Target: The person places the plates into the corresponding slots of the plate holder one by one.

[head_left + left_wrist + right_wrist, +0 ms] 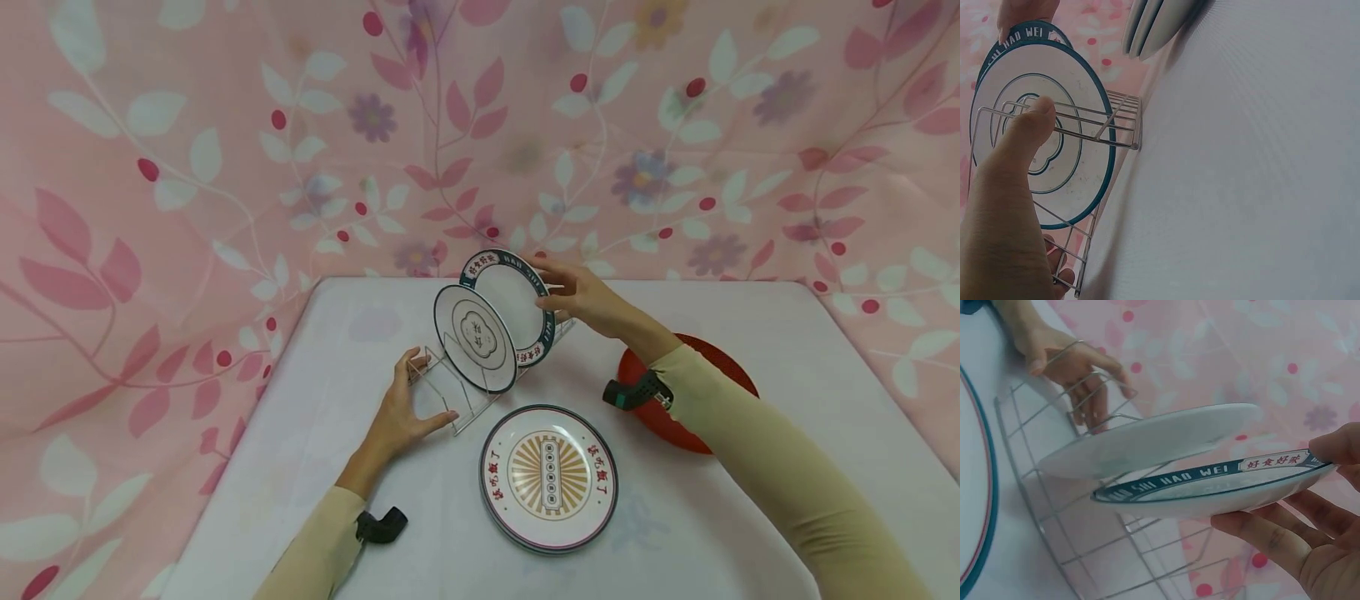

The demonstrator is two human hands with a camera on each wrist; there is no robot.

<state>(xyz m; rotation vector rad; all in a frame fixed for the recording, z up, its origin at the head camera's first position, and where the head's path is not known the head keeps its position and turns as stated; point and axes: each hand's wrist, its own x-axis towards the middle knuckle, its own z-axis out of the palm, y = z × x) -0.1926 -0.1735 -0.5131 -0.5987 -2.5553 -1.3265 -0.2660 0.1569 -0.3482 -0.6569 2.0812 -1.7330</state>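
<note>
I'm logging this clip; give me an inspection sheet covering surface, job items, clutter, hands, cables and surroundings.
Surface: white table, faint printed patches.
Job items: wire rack; stamped plate leaning in it; rimmed plate held behind that, its contact with the rack unclear; stack of plates lying flat nearby.
Clutter: red item, partly hidden under the right sleeve; its use unclear.
Left hand: grips the rack's end.
Right hand: pinches the rimmed plate's edge, thumb on one face, fingers on the other.
Cables: nothing seen.
Surroundings: pink floral backdrop behind the table.
</note>
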